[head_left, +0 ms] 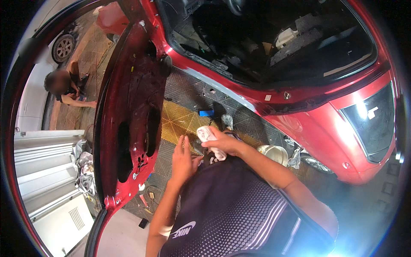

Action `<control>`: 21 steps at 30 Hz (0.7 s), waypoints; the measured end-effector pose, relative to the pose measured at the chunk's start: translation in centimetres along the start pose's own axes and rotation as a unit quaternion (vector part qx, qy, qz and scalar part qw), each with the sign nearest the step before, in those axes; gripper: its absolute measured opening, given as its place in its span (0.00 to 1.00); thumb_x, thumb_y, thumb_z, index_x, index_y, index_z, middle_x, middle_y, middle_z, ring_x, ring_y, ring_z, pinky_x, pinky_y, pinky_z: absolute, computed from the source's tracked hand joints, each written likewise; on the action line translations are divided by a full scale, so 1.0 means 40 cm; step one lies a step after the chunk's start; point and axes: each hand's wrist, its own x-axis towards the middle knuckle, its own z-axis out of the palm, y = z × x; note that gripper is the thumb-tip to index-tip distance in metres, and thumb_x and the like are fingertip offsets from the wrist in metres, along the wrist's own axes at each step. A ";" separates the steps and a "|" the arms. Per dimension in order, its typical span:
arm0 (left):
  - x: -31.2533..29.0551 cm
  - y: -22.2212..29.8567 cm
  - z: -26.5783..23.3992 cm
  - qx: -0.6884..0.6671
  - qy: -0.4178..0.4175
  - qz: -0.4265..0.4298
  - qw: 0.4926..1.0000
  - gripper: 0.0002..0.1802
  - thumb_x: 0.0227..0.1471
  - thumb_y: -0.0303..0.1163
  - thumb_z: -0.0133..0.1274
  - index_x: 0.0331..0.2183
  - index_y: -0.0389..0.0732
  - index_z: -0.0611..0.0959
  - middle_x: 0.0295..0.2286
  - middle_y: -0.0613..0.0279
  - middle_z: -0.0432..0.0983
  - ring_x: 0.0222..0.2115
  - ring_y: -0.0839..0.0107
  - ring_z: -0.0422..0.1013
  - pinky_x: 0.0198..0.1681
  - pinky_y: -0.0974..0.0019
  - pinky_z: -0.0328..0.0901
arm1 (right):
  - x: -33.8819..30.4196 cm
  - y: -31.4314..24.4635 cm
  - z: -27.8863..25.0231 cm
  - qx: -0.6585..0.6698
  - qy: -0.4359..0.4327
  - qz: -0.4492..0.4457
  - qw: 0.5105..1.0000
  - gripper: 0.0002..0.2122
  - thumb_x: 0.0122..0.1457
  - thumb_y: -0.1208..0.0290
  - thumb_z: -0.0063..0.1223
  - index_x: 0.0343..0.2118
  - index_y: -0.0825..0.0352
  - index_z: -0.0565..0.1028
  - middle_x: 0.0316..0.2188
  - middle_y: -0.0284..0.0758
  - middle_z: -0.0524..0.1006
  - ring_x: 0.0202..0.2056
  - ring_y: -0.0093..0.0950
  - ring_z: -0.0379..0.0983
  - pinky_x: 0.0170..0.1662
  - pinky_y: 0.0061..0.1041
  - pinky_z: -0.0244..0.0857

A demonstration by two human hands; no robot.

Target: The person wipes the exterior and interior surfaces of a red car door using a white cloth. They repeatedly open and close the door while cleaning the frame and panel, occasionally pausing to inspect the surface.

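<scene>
My right fingers (221,140) are closed around a whitish-pink wad (206,133), looks like crumpled cloth. It sits just above my dark shirt (231,201), top end sticking out past the fingers, lower end below them. My left hand (183,162) is open, fingers extended and pointing up, just left of the wad; can't tell if the thumb side touches anything.

Near the hands: blue block (206,113) on the floor just beyond the wad. Floor is ribbed tile (173,122), yellow patch amid grey. My shoe (227,121) shows just right of the block. To the right, a pale bucket (273,155) with a clear plastic bag (295,158) beside it.

Left of me: red car door (130,107), swung open, inner side bare metal with cutouts. Below its lower part, a red-handled tool (143,200) lies on the floor, plus a small black flat object (143,223) farther down.

Right and ahead: red car body (299,118), door opening showing a dark interior (239,38) with a white object (287,37) inside.

Far left, seen past the door: white panels (47,154) stacked near a bundle of plastic (85,167), and another person (60,85), low down, arm stretched toward the door.
</scene>
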 end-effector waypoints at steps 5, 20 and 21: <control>-0.140 -0.259 0.102 0.059 -0.168 -0.137 0.975 0.34 0.48 0.40 0.58 0.54 0.36 0.69 0.53 0.45 0.65 0.50 0.48 0.66 0.51 0.51 0.63 | 0.090 0.039 -0.253 0.024 0.170 0.017 0.985 0.24 0.47 0.76 0.65 0.49 0.66 0.69 0.34 0.33 0.76 0.29 0.22 0.73 0.30 0.25 0.70; -0.354 -0.253 0.292 -0.156 -0.173 -0.512 0.827 0.26 0.55 0.40 0.55 0.51 0.35 0.73 0.44 0.44 0.76 0.44 0.55 0.74 0.47 0.60 0.67 | 0.572 -0.407 -1.199 -0.241 0.528 -0.136 0.803 0.31 0.43 0.72 0.60 0.55 0.65 0.69 0.51 0.46 0.73 0.52 0.38 0.70 0.51 0.33 0.65; -0.318 -0.219 0.299 -0.173 -0.154 -0.522 0.821 0.26 0.55 0.39 0.54 0.52 0.36 0.73 0.44 0.43 0.76 0.44 0.56 0.74 0.47 0.60 0.67 | 0.598 -0.432 -1.226 -0.273 0.519 -0.125 0.800 0.30 0.44 0.71 0.60 0.55 0.65 0.69 0.52 0.46 0.72 0.53 0.39 0.70 0.52 0.33 0.65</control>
